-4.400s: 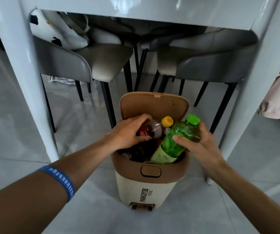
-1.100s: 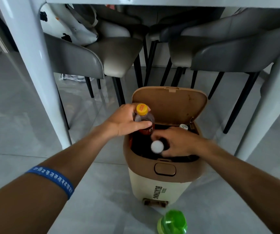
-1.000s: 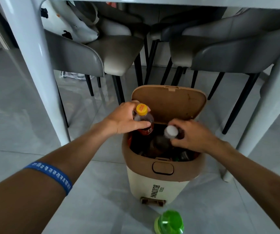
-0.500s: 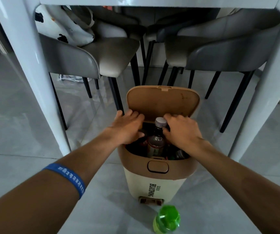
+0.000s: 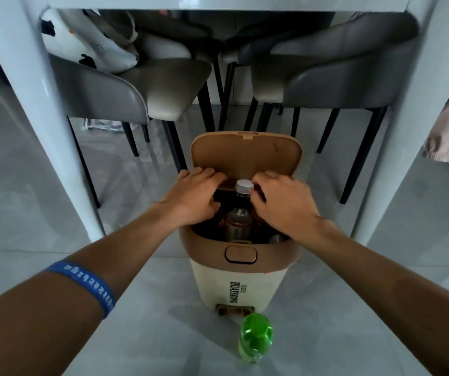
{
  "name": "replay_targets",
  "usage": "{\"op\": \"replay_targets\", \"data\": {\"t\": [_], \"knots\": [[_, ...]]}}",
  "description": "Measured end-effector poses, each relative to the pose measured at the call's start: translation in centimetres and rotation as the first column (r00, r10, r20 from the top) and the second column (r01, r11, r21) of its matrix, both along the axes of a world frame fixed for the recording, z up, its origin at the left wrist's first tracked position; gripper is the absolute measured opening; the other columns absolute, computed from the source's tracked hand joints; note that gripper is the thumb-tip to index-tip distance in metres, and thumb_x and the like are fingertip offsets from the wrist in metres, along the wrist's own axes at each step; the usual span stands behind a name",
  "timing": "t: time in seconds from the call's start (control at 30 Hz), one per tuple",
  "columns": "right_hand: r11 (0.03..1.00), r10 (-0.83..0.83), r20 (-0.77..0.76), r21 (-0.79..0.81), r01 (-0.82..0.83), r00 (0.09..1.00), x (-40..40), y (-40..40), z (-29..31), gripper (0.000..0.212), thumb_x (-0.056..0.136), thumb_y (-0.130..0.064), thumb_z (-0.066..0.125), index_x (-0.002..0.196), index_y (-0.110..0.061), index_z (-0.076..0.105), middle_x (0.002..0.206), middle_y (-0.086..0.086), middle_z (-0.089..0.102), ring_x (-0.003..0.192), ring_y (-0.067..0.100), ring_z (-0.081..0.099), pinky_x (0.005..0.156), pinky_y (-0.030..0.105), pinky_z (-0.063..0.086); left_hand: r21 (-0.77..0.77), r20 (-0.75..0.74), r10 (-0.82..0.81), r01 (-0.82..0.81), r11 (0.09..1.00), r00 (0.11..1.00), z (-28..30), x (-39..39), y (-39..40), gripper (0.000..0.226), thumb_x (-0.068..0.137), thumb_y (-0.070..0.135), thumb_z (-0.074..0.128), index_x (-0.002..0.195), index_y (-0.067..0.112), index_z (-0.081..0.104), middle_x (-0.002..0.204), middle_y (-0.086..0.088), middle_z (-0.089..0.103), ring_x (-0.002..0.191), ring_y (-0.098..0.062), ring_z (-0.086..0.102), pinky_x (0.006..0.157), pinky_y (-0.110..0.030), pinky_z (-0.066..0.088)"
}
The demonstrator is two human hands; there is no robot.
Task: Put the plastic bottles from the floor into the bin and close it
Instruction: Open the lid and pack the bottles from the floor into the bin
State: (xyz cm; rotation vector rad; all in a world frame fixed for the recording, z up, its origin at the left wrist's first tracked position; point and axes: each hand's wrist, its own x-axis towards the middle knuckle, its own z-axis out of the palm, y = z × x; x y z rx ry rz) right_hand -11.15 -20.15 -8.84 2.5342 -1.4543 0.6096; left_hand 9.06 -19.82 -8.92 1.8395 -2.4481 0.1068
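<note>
Two hands work at the open mouth of the bin (image 5: 238, 270), which stands on the floor (image 5: 41, 226) between two white table legs (image 5: 28, 104), with clear floor on both sides and in front. The lid (image 5: 245, 153) stands raised at the back edge. The left hand (image 5: 193, 198) lies palm down over the left rim, fingers loosely curled; whether it grips anything cannot be told. The right hand (image 5: 280, 204) is partly closed, fingertips touching the neck of the white-capped bottle (image 5: 241, 210). That bottle stands nearly upright in the bin, long axis vertical, cap above the rim. The green bottle (image 5: 255, 339) stands upright on the floor just before the bin, cap up.
</note>
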Motion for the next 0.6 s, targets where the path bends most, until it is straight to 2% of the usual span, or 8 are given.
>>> {"op": "replay_targets", "data": {"t": [0.07, 0.13, 0.23, 0.3, 0.37, 0.47, 0.53, 0.6], "knots": [[0.998, 0.068, 0.049, -0.011, -0.068, 0.996, -0.7, 1.4, 0.4, 0.018, 0.094, -0.037, 0.048, 0.093, -0.022, 0.058, 0.083, -0.001, 0.067, 0.072, 0.024, 0.064, 0.056, 0.032, 0.045, -0.022, -0.028, -0.083, 0.083, 0.996, 0.996, 0.2, -0.9, 0.1, 0.051, 0.083, 0.032, 0.064, 0.132, 0.022, 0.051, 0.123, -0.003, 0.057, 0.115, -0.026, 0.050, 0.094, -0.042, 0.039], [0.986, 0.100, -0.045, 0.136, -0.093, 0.994, -1.3, 1.7, 0.7, 0.017, 0.092, -0.038, 0.049, 0.091, -0.024, 0.058, 0.084, 0.001, 0.066, 0.076, 0.024, 0.064, 0.061, 0.034, 0.049, 0.028, -0.065, -0.142, 0.145, 0.989, 0.988, 0.5, -2.3, 0.3, 0.041, 0.084, 0.029, 0.063, 0.124, 0.027, 0.056, 0.117, -0.001, 0.061, 0.108, -0.025, 0.055, 0.091, -0.043, 0.044], [0.868, 0.179, -0.288, 0.496, -0.013, 0.941, -1.6, 0.8, 0.8, 0.022, 0.088, -0.042, 0.056, 0.095, -0.024, 0.066, 0.091, 0.002, 0.064, 0.086, 0.024, 0.062, 0.062, 0.031, 0.042, 0.258, -0.090, -0.171, 0.189, 0.947, 0.981, 0.3, -4.5, 0.4, 0.018, 0.085, 0.027, 0.061, 0.098, 0.037, 0.056, 0.101, 0.004, 0.065, 0.093, -0.024, 0.063, 0.078, -0.042, 0.052], [0.776, 0.199, -0.401, 0.622, 0.106, 0.894, -1.1, 0.0, 1.0, 0.030, 0.087, -0.043, 0.058, 0.105, -0.022, 0.068, 0.095, 0.000, 0.064, 0.089, 0.022, 0.058, 0.065, 0.030, 0.038, 0.415, -0.077, -0.172, 0.189, 0.890, 0.982, -0.3, -4.8, 0.1, 0.019, 0.084, 0.025, 0.061, 0.093, 0.041, 0.056, 0.096, 0.007, 0.066, 0.089, -0.023, 0.064, 0.076, -0.042, 0.054], [0.773, 0.205, -0.496, 0.611, 0.171, 0.844, -0.3, -0.5, 0.9, 0.040, 0.087, -0.036, 0.057, 0.124, -0.023, 0.060, 0.115, 0.004, 0.065, 0.102, 0.025, 0.057, 0.079, 0.030, 0.039, 0.467, -0.090, -0.146, 0.171, 0.868, 0.985, -0.6, -4.0, -0.2, 0.030, 0.081, 0.021, 0.061, 0.100, 0.045, 0.062, 0.096, 0.009, 0.067, 0.091, -0.021, 0.065, 0.076, -0.039, 0.055], [0.776, 0.213, -0.595, 0.585, 0.236, 0.775, 0.9, -0.8, 0.3, 0.059, 0.090, -0.027, 0.054, 0.146, -0.021, 0.038, 0.141, 0.008, 0.052, 0.127, 0.032, 0.049, 0.095, 0.037, 0.039, 0.437, -0.189, -0.131, 0.203, 0.876, 0.973, -0.3, -2.7, -0.4, 0.041, 0.081, 0.017, 0.064, 0.079, 0.057, 0.056, 0.082, 0.022, 0.060, 0.090, -0.016, 0.065, 0.075, -0.032, 0.051], [0.707, 0.232, -0.494, 0.678, 0.204, 0.838, 1.1, -1.3, 0.3, 0.042, 0.085, -0.029, 0.062, 0.127, -0.024, 0.057, 0.121, 0.005, 0.063, 0.114, 0.031, 0.058, 0.082, 0.031, 0.044, 0.437, -0.234, -0.112, 0.208, 0.875, 0.966, 0.1, -2.4, -0.2, 0.035, 0.078, 0.012, 0.069, 0.090, 0.044, 0.062, 0.091, 0.014, 0.064, 0.096, -0.017, 0.064, 0.081, -0.035, 0.053], [0.615, 0.112, -0.137, 0.788, 0.039, 0.984, 0.9, -1.9, 0.9, 0.023, 0.078, -0.033, 0.072, 0.095, -0.020, 0.063, 0.084, 0.000, 0.067, 0.083, 0.020, 0.064, 0.065, 0.029, 0.045, 0.433, -0.262, -0.101, 0.210, 0.877, 0.960, 0.6, -2.1, -0.5, 0.043, 0.076, 0.017, 0.077, 0.116, 0.026, 0.065, 0.110, 0.007, 0.066, 0.102, -0.015, 0.061, 0.087, -0.034, 0.052]]}}
